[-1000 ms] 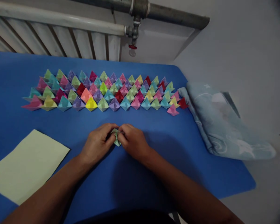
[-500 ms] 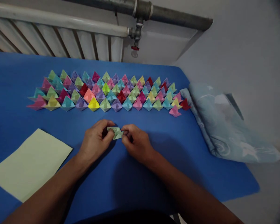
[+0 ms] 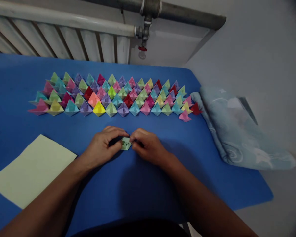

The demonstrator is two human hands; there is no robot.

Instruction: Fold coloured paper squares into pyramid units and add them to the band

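A small folded piece of light green paper [image 3: 126,144] is between my two hands, above the blue table [image 3: 101,191]. My left hand [image 3: 105,144] pinches its left side with thumb and forefinger. At its right edge, my right hand [image 3: 146,144] has its fingers closed on the paper; the fingertips partly cover it. Beyond the hands, several rows of coloured folded paper boats [image 3: 123,110] stand close together. One pink boat [image 3: 185,116] sits in front of the rows at their right end.
A light green sheet [image 3: 34,169] lies at the left. At the right is a folded blue-grey cloth [image 3: 236,131] with white patterns. Behind the table are a white radiator [image 3: 64,24], a dark pipe [image 3: 187,13] and a valve with a red handle [image 3: 142,48].
The folded green paper has moved slightly right and looks more compact. My left hand has shifted right, its forefinger now reaching over the paper's top edge. My right hand has moved slightly right.
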